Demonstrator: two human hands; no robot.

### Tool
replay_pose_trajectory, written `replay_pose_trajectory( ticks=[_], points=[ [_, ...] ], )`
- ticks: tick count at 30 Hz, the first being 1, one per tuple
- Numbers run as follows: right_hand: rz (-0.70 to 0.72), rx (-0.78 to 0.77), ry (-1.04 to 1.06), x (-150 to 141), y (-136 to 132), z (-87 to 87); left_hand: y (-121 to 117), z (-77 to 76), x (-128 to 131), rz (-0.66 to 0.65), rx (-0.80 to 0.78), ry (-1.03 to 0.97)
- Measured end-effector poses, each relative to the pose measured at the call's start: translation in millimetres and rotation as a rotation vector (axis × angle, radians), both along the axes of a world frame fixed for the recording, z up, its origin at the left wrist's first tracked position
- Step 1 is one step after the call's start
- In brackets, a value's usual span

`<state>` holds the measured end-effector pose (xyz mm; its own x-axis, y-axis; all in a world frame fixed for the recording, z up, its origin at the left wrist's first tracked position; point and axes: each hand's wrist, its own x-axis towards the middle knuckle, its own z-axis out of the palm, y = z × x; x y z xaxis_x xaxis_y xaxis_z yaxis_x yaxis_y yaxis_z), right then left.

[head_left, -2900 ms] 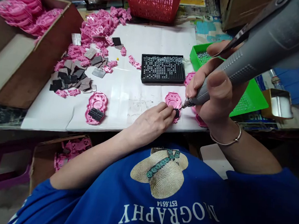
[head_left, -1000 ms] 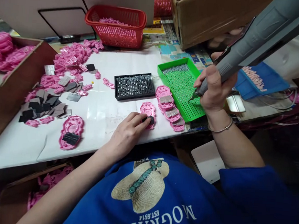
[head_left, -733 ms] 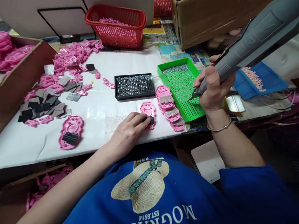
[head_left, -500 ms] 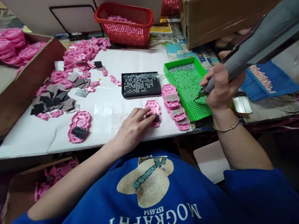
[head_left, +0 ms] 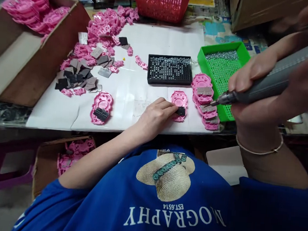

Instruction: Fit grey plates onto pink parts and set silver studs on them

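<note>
While the left hand [head_left: 155, 116] pinches a small black rectangular plate [head_left: 181, 111] on a pink oval plastic casing [head_left: 178, 99], the right hand [head_left: 267, 99], at three o'clock, wraps its fingers around a grey electric screwdriver [head_left: 263, 86].

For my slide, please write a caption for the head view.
Left hand steadies a pink part on the white table; right hand holds a grey electric screwdriver.

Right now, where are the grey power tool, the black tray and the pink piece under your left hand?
grey power tool [head_left: 263, 86], head view, barrel.
black tray [head_left: 169, 70], head view, middle of its grid.
pink piece [head_left: 178, 99], head view, bare upper half.
</note>
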<state>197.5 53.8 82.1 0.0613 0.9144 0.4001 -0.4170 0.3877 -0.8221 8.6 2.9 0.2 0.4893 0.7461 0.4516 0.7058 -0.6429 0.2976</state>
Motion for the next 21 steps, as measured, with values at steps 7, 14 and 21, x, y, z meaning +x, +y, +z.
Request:
replay_pose_trajectory(
  ticks=[7,14,21],
  points=[
    [0.071,0.276,-0.090,-38,-4,-9.5,-1,0.0,0,-0.001,0.018,0.011],
    [0.123,0.282,-0.074,-39,0,-21.0,-2,1.7,0,-0.011,-0.004,0.045],
    [0.142,0.301,-0.065,-41,3,-26.2,-3,2.1,0,-0.009,0.037,0.081]
  ],
)
